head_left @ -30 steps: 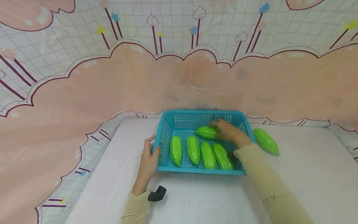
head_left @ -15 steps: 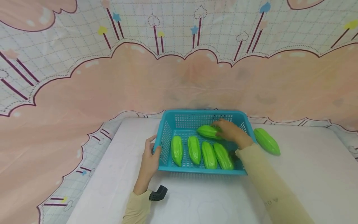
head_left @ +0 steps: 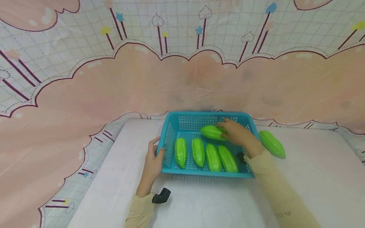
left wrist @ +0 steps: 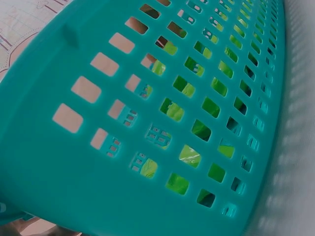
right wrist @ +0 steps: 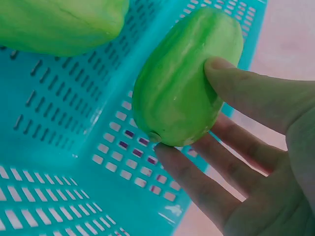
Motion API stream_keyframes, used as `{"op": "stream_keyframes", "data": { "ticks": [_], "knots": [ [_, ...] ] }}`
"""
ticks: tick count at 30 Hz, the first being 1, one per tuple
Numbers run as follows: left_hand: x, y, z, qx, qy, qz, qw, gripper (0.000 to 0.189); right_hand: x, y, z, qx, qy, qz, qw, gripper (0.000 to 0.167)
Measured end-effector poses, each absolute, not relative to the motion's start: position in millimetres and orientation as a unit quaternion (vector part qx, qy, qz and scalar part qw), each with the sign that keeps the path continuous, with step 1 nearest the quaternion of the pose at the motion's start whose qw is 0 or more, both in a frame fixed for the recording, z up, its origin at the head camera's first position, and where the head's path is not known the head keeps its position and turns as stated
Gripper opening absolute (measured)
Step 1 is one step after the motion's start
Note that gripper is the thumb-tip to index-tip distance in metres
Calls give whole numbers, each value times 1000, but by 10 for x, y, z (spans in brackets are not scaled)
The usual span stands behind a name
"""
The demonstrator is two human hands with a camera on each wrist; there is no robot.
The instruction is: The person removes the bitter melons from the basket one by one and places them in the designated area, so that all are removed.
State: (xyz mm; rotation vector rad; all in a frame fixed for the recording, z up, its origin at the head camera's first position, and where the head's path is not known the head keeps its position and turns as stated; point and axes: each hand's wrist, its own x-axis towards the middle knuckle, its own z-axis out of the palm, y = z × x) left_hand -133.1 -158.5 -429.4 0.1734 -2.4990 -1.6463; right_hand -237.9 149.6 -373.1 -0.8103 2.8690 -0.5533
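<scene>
A blue plastic basket (head_left: 206, 173) with slotted walls stands on the white table. My left hand (head_left: 151, 164) grips its left side at the rim; in the left wrist view the perforated wall fills most of the picture and only a bit of the fingers (left wrist: 42, 227) shows. Inside the basket, toward the back, my right hand (head_left: 235, 134) holds a green ribbed fruit (head_left: 210, 132). The right wrist view shows the thumb on one side of this fruit (right wrist: 182, 83) and the fingers along the other. Several like green fruits (head_left: 198, 153) lie lengthwise at the basket's front.
Right of the basket, another green ribbed fruit (head_left: 272, 144) lies on the white table (head_left: 310, 177). A patterned cloth (head_left: 199, 85) with pink clouds hangs behind. A black camera (head_left: 161, 196) is on the left wrist.
My right hand has moved slightly toward the back and raised the fruit a little, its left end now tipped up. My left hand stays at the basket's side.
</scene>
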Motion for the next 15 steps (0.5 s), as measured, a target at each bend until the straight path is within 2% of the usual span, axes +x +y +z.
{"op": "stream_keyframes", "data": {
  "ticks": [15],
  "knots": [
    [-1328, -1576, -4284, 63, -831, -549, 71, 50, -2179, 1650, -3625, -279, 942, -185, -1, 39]
  ]
}}
